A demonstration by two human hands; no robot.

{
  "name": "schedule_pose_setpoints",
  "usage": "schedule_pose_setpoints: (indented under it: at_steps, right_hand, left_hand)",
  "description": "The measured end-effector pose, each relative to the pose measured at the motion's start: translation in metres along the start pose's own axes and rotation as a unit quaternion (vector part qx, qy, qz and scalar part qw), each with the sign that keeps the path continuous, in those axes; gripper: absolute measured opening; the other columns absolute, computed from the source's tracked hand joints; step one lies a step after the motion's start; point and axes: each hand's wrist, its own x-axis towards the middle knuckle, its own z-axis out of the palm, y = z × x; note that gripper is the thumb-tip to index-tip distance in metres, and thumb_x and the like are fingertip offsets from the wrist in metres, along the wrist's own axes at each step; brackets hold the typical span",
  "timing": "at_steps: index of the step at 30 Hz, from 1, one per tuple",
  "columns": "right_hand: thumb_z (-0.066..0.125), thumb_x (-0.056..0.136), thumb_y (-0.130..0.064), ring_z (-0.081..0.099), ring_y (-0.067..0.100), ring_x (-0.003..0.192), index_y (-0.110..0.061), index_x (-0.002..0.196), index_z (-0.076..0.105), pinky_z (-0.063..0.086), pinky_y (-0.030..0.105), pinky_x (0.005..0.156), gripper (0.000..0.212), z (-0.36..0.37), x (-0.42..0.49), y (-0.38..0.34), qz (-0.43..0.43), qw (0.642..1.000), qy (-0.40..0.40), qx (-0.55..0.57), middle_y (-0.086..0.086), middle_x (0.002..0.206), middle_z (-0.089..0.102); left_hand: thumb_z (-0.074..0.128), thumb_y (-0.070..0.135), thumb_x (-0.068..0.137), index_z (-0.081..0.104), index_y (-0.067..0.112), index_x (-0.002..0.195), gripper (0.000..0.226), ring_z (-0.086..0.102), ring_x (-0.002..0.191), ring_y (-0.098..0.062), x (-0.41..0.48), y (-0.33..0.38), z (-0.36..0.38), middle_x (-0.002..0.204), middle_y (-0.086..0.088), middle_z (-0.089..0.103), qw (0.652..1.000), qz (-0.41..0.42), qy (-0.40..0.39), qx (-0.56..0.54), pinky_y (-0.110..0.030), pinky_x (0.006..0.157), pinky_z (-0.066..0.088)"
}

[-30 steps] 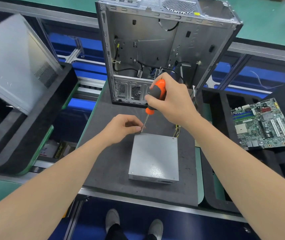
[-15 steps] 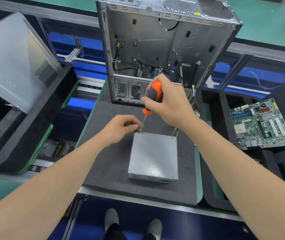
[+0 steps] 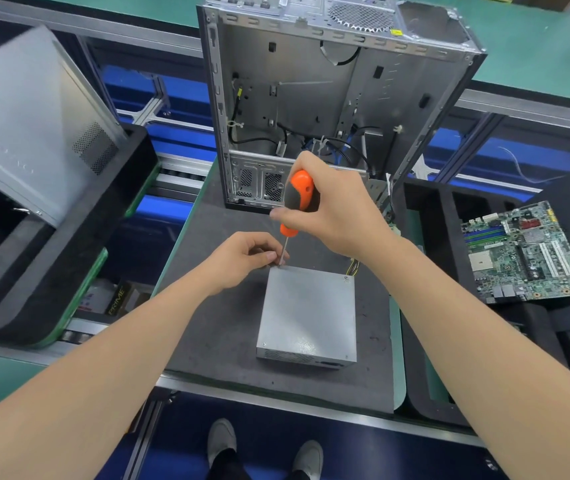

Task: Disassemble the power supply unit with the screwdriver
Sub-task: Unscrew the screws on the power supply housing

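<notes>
Screwdriver [image 3: 295, 206] tip at power supply unit [image 3: 309, 313] corner, behind left hand [image 3: 242, 259].

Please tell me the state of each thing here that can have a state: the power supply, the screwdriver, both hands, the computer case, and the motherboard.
power supply unit: closed, lid on, lying flat on the dark mat.
screwdriver: near upright, tip at the unit's far-left corner.
right hand: closed around the screwdriver handle.
left hand: fingertips pinched at the shaft near the tip.
computer case: open, side panel off, standing upright.
motherboard: out of the case, lying in the right tray.
</notes>
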Motion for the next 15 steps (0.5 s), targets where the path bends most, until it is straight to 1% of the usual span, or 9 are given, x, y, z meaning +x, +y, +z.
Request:
schedule_pose_setpoints:
  at_steps: [2,4,7,8,10,12,14,15]
  right_hand:
    - [0.082,0.079,-0.038,0.061,0.013,0.082,-0.029,0.099,0.055,0.053,0.036,0.073,0.035,-0.009,0.002,-0.005,-0.017,0.998,-0.068,0.006,-0.011,0.085,0.067]
    - [0.082,0.078,-0.027,0.065,0.013,0.091,-0.030,0.101,0.059,0.056,0.042,0.080,0.032,-0.019,0.006,-0.009,-0.026,0.991,-0.132,0.026,-0.011,0.093,0.069]
    - [0.081,0.076,-0.013,0.067,0.015,0.095,-0.024,0.098,0.063,0.057,0.044,0.083,0.031,-0.027,0.012,-0.013,-0.027,0.980,-0.191,0.047,-0.010,0.097,0.069]
    - [0.082,0.075,-0.011,0.066,0.014,0.094,-0.023,0.097,0.065,0.057,0.044,0.082,0.030,-0.029,0.015,-0.015,-0.025,0.978,-0.204,0.043,-0.010,0.097,0.068]
    - [0.082,0.073,-0.009,0.064,0.011,0.090,-0.022,0.095,0.067,0.057,0.039,0.079,0.030,-0.032,0.020,-0.018,-0.014,0.973,-0.229,0.020,-0.012,0.094,0.067]
    - [0.084,0.073,-0.016,0.063,0.003,0.084,-0.025,0.093,0.068,0.053,0.031,0.075,0.027,-0.037,0.023,-0.020,0.000,0.971,-0.238,-0.027,-0.015,0.091,0.068]
    - [0.081,0.076,-0.037,0.061,0.001,0.078,-0.026,0.089,0.068,0.047,0.029,0.070,0.022,-0.040,0.025,-0.026,0.001,0.973,-0.208,-0.102,-0.013,0.084,0.068]
    - [0.075,0.078,-0.049,0.061,0.004,0.073,-0.023,0.084,0.067,0.048,0.031,0.066,0.029,-0.038,0.025,-0.029,0.011,0.973,-0.180,-0.140,-0.009,0.076,0.067]
  left_hand:
    - [0.056,-0.005,0.104,0.075,0.016,0.091,0.031,0.069,0.093,-0.011,-0.001,0.004,-0.001,0.103,-0.001,0.079,1.000,0.005,-0.012,-0.006,-0.035,0.097,0.055]
    - [0.054,-0.007,0.104,0.075,0.009,0.099,0.027,0.072,0.094,-0.010,-0.001,0.008,-0.004,0.104,0.000,0.079,1.000,0.011,-0.021,-0.018,-0.028,0.096,0.055]
    - [0.052,-0.010,0.104,0.072,0.004,0.119,0.028,0.075,0.109,-0.012,0.000,0.017,-0.006,0.111,0.003,0.081,0.997,0.012,-0.041,-0.058,-0.019,0.095,0.054]
    - [0.052,-0.010,0.104,0.071,0.003,0.122,0.029,0.075,0.113,-0.014,0.000,0.020,-0.006,0.113,0.004,0.081,0.996,0.017,-0.051,-0.070,-0.019,0.096,0.053]
    - [0.054,-0.007,0.104,0.071,0.002,0.124,0.028,0.075,0.113,-0.015,0.002,0.027,-0.006,0.111,0.003,0.081,0.995,0.036,-0.067,-0.068,-0.019,0.097,0.053]
    - [0.055,-0.005,0.104,0.073,0.000,0.120,0.024,0.076,0.108,-0.018,0.003,0.032,-0.007,0.107,-0.004,0.081,0.995,0.054,-0.069,-0.045,-0.024,0.096,0.057]
    - [0.055,-0.007,0.104,0.074,-0.003,0.112,0.021,0.076,0.103,-0.024,0.004,0.034,-0.007,0.104,-0.015,0.079,0.996,0.057,-0.058,-0.034,-0.030,0.091,0.060]
    - [0.055,-0.010,0.103,0.073,-0.004,0.108,0.020,0.076,0.098,-0.025,0.004,0.035,-0.006,0.103,-0.019,0.078,0.997,0.056,-0.047,-0.035,-0.029,0.086,0.060]
